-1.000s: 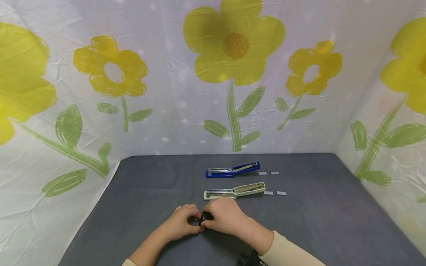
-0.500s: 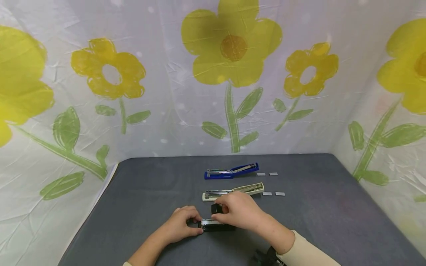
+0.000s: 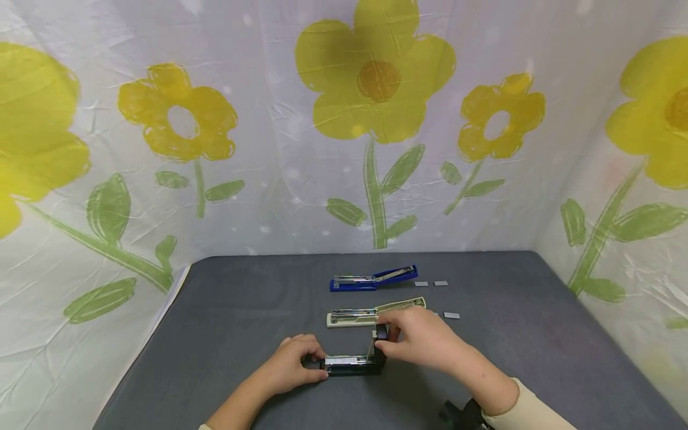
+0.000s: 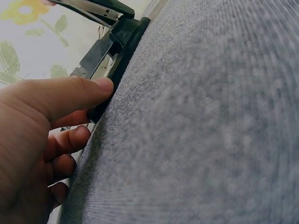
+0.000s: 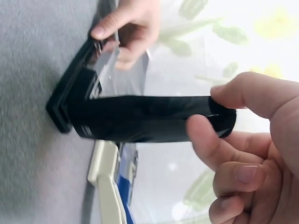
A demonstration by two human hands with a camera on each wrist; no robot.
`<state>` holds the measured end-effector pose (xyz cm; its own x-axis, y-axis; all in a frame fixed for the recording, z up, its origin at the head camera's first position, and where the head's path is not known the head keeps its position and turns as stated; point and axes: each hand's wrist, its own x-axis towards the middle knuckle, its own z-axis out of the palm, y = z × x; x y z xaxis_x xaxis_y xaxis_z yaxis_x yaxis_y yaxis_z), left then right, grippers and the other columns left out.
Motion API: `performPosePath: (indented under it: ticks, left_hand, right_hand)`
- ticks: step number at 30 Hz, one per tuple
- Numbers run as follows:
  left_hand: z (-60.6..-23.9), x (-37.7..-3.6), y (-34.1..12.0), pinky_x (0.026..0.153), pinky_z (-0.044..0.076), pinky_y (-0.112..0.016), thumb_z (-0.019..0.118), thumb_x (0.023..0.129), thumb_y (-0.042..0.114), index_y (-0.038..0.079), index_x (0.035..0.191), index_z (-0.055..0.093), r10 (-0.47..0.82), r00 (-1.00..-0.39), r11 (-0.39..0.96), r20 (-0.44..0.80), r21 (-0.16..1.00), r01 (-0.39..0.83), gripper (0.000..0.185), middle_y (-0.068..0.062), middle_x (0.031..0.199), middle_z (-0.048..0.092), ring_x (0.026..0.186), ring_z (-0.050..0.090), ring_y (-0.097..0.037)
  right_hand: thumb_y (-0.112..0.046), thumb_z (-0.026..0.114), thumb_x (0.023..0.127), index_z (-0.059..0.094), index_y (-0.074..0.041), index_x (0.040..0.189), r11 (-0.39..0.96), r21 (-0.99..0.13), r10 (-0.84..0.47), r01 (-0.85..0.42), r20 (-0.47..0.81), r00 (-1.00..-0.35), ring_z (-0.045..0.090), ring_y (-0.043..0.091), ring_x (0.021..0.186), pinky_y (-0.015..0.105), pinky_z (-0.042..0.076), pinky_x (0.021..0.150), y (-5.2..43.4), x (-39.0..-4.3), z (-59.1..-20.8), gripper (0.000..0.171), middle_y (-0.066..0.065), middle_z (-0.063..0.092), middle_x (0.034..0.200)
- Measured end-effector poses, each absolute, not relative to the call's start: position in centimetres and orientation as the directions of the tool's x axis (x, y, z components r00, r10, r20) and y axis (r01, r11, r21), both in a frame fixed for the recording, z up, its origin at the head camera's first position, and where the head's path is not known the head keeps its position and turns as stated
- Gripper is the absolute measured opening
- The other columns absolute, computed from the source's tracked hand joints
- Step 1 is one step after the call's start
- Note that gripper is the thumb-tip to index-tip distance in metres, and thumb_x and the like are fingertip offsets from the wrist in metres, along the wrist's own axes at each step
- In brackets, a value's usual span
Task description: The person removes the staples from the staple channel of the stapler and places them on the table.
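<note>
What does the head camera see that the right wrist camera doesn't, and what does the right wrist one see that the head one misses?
Only the head view shows the little pale strips on the table and the right sleeve.

Only the right wrist view shows small pale marks on the lid of the black stapler.

Both show the black stapler, the left hand, the right hand, the cream stapler, the blue stapler and yellow flowers.

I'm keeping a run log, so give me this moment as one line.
left hand: pinches black stapler; right hand: holds its raised top; cream stapler: open, behind; blue stapler: open, farthest back
</note>
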<state>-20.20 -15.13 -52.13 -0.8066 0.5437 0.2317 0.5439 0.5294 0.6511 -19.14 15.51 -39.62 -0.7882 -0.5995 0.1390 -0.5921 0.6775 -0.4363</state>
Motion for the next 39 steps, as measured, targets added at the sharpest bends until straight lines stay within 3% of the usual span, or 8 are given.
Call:
performPosePath:
  ticks: [17, 28, 39]
  left_hand:
    - [-52.3, -20.4, -14.8, 0.078, 0.032, -0.033, 0.089, 0.081, 0.034, 0.027, 0.094, 0.076, 0.535, -0.820, 0.546, 0.204, 0.657, 0.519, 0.020, 0.019, 0.083, 0.055, 0.081, 0.050, -0.002]
    - [-52.4, -20.5, -15.0, 0.078, 0.031, -0.033, 0.089, 0.081, 0.035, 0.027, 0.094, 0.077, 0.530, -0.826, 0.547, 0.193, 0.666, 0.506, 0.020, 0.019, 0.084, 0.056, 0.081, 0.050, -0.002]
    - [-52.3, -20.4, -15.0, 0.077, 0.030, -0.033, 0.089, 0.080, 0.035, 0.026, 0.094, 0.077, 0.526, -0.829, 0.542, 0.193, 0.675, 0.501, 0.021, 0.018, 0.083, 0.056, 0.080, 0.050, -0.003]
  right_hand:
    - [-0.031, 0.080, 0.089, 0.076, -0.014, 0.111, 0.737, -0.441, -0.561, -0.511, 0.022, -0.828, 0.054, -0.002, 0.066, 0.029, 0.046, 0.061, 20.7, -18.6, -38.8, 0.028, -0.020, 0.063, 0.080]
    - [-0.029, 0.084, 0.084, 0.077, -0.015, 0.107, 0.792, -0.391, -0.529, -0.469, -0.054, -0.847, 0.057, 0.001, 0.071, 0.036, 0.049, 0.066, 22.5, -18.8, -40.4, 0.027, -0.021, 0.061, 0.075]
    - [-0.023, 0.081, 0.086, 0.077, -0.009, 0.113, 0.812, -0.426, -0.474, -0.398, -0.085, -0.876, 0.047, 0.001, 0.060, 0.030, 0.042, 0.056, 23.1, -18.2, -42.6, 0.031, -0.018, 0.055, 0.069]
